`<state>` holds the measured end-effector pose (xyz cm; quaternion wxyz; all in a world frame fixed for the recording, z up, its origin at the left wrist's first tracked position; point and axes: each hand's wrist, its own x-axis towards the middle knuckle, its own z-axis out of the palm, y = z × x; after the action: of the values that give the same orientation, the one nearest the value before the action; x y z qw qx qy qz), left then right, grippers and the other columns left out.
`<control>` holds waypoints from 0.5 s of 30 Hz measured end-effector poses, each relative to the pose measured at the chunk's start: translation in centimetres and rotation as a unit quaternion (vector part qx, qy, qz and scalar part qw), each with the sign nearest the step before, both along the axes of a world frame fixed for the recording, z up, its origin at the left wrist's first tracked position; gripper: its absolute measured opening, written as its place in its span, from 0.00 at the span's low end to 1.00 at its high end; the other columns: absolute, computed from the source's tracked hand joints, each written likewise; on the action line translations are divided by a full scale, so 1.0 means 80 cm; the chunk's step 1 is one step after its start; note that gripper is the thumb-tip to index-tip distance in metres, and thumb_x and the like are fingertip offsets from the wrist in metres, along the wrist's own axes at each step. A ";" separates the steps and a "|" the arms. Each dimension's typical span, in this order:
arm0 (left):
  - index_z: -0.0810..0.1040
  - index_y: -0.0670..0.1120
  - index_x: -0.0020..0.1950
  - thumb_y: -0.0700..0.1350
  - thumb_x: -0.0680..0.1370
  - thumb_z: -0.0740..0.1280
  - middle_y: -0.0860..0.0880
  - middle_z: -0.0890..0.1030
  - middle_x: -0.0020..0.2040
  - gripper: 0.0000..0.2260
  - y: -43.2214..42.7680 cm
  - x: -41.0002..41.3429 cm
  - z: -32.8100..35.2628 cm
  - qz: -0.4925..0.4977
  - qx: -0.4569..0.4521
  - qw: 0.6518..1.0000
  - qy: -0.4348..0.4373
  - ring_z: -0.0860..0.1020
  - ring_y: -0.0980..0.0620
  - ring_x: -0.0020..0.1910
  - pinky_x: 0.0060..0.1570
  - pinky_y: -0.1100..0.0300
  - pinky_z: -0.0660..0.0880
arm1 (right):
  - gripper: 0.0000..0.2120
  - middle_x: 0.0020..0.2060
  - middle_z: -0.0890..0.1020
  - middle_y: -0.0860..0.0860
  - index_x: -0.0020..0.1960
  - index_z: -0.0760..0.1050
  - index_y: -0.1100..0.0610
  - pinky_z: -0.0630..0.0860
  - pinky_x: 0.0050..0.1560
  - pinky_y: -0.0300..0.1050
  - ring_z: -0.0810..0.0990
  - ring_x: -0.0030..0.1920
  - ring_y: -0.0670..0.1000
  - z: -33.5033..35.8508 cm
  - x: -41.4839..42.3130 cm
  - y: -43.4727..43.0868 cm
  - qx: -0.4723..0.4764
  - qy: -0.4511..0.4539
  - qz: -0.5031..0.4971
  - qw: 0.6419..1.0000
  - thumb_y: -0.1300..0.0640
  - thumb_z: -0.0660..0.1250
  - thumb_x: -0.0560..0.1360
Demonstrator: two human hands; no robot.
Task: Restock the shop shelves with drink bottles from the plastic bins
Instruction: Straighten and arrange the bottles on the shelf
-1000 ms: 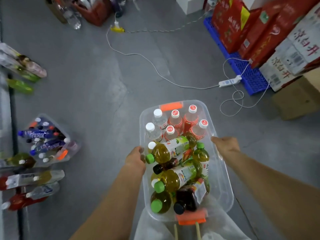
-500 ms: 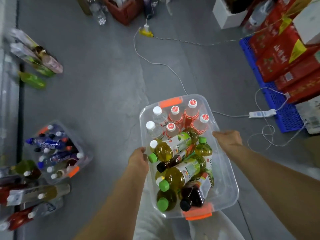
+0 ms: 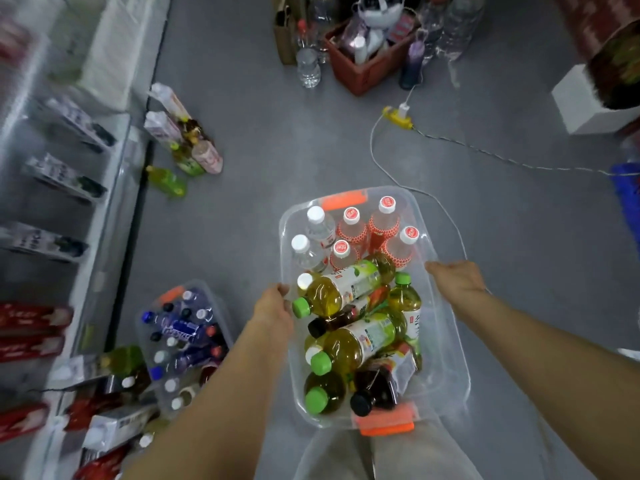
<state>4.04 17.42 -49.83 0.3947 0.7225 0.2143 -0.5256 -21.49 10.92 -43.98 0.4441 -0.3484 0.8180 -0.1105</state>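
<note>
Clear plastic bin (image 3: 446, 344) with orange end latches, carried above the grey floor (image 3: 263, 161). The left hand (image 3: 273, 306) has its fingers curled over the bin's left rim; the right hand (image 3: 455, 278) grips the right rim. At the bin's far end stand red-and-white-capped bottles (image 3: 382, 225) and clear white-capped water bottles (image 3: 317, 228). At its near end, green-capped bottles of yellow tea (image 3: 341, 289) and dark black-capped bottles (image 3: 375, 388) lie piled. Left of the bin, a second clear bin (image 3: 207, 289) holding blue-labelled bottles sits on the floor. The shop shelves (image 3: 65, 188) lie farther left.
</note>
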 end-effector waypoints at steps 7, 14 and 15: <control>0.77 0.44 0.44 0.44 0.81 0.63 0.50 0.73 0.38 0.08 -0.154 0.152 -0.019 0.045 -0.002 0.999 0.006 0.64 0.56 0.28 0.29 0.64 0.65 | 0.20 0.54 0.80 0.62 0.59 0.76 0.68 0.71 0.47 0.45 0.77 0.47 0.58 -0.033 0.153 -0.198 0.018 -0.012 0.061 0.998 0.52 0.67 0.78; 0.75 0.46 0.42 0.46 0.81 0.61 0.50 0.69 0.33 0.09 -0.291 0.280 -0.024 0.056 0.000 0.998 -0.002 0.65 0.55 0.28 0.27 0.66 0.65 | 0.19 0.45 0.79 0.60 0.53 0.78 0.68 0.72 0.45 0.46 0.77 0.42 0.58 -0.051 0.286 -0.357 0.014 -0.009 0.086 0.996 0.51 0.65 0.78; 0.75 0.46 0.41 0.46 0.81 0.61 0.50 0.70 0.33 0.10 -0.314 0.302 -0.028 0.053 -0.001 0.999 -0.005 0.66 0.55 0.28 0.25 0.66 0.65 | 0.17 0.43 0.78 0.59 0.49 0.78 0.67 0.71 0.44 0.45 0.76 0.40 0.57 -0.054 0.308 -0.379 0.017 -0.010 0.090 0.996 0.51 0.65 0.78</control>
<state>28.18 -7.67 -52.05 0.4234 0.7123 0.2501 -0.5008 3.11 -19.41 -48.30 0.4665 -0.4117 0.7805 -0.0604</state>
